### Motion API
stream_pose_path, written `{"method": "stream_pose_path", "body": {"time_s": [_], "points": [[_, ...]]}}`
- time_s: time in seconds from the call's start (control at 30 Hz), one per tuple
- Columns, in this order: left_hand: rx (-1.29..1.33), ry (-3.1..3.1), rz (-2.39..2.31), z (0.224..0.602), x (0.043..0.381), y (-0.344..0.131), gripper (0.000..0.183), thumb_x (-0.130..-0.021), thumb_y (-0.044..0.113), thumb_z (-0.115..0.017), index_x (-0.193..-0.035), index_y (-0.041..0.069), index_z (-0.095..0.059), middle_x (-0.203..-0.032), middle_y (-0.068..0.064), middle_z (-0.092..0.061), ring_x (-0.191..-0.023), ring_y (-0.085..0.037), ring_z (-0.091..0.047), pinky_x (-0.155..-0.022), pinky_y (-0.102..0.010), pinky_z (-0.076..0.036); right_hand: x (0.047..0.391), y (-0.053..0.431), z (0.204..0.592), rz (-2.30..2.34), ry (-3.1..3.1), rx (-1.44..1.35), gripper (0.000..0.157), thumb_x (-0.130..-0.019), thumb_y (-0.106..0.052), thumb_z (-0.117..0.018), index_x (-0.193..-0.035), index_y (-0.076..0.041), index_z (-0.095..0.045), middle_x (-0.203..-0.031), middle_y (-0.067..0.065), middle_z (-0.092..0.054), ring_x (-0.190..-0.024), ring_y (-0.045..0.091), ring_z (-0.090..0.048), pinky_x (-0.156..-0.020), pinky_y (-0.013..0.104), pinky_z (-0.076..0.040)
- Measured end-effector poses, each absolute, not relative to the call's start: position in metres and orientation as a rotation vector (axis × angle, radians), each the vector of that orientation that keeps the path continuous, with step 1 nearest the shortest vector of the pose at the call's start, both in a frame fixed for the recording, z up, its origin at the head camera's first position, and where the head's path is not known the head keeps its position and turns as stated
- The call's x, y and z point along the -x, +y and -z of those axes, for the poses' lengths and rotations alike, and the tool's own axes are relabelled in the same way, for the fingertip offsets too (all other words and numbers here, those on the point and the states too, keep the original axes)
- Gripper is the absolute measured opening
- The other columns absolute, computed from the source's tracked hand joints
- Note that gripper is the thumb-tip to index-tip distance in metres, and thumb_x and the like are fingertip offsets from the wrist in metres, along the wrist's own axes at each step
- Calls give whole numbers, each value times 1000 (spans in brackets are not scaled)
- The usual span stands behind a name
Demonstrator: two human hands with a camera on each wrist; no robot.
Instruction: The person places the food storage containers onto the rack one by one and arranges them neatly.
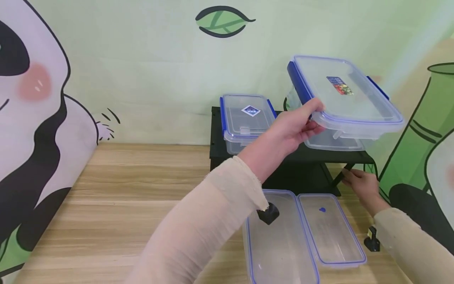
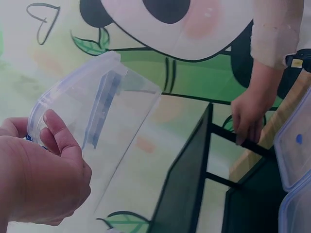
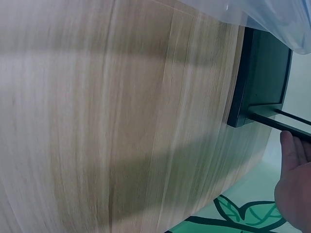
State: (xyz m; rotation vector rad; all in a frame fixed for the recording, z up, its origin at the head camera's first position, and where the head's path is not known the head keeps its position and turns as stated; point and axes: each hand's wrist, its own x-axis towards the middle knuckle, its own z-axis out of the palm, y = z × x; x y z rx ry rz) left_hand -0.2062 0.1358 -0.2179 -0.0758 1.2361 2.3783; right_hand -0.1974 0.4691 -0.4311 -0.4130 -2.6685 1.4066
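Observation:
My left hand grips the near left corner of a clear lidded food container, thumb on top and fingers beneath. The container has blue side clips and a fruit label, and it sits tilted over the right end of a black rack. Whether its bottom touches the rack, I cannot tell. My right hand holds the rack's slanted front right leg; in the right wrist view, thumb and fingers meet on that black bar. On the rack's left end stands a smaller lidded container.
Two clear containers without lids, a large one and a narrower one, stand side by side before the rack. A small black object lies to their right. Wood-grain tabletop stretches leftward; a printed panda backdrop hangs behind.

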Motion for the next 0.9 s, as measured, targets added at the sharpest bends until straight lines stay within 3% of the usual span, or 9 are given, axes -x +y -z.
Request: {"method": "stream_pose_path", "body": {"time_s": [0.13, 0.33, 0.57, 0.9], "points": [[152, 1222, -2416, 225, 204, 147, 16, -89, 5, -79, -92, -1, -65, -79, -10, -66, -68, -19, -62, -97, -39, -62, 199, 468, 433, -1439, -2646, 428, 66, -113, -32, -53, -152, 19, -38, -143, 35, -48, -78, -16, -67, -81, 10, -56], [213, 1258, -2408, 236, 202, 157, 20, -88, 5, -81, -96, -1, -64, -81, -12, -68, -68, -20, -64, -95, -39, -63, 198, 465, 433, -1411, -2656, 447, 64, -113, -33, -52, -151, 17, -41, -144, 33, -48, -78, -17, -66, -84, 14, -58], [285, 1290, -2387, 247, 202, 167, 18, -86, 6, -81, -90, -1, -65, -77, -9, -65, -65, -17, -64, -89, -36, -65, 197, 464, 431, -1446, -2617, 451, 63, -111, -31, -57, -148, 18, -44, -130, 29, -60, -76, -13, -69, -79, 11, -58], [349, 1269, -2393, 260, 206, 173, 16, -85, 4, -81, -85, 0, -65, -74, -7, -63, -62, -15, -61, -85, -34, -65, 195, 464, 433, -1474, -2618, 396, 63, -113, -28, -54, -149, 21, -40, -144, 36, -45, -77, -16, -67, -79, 12, -58]]}}
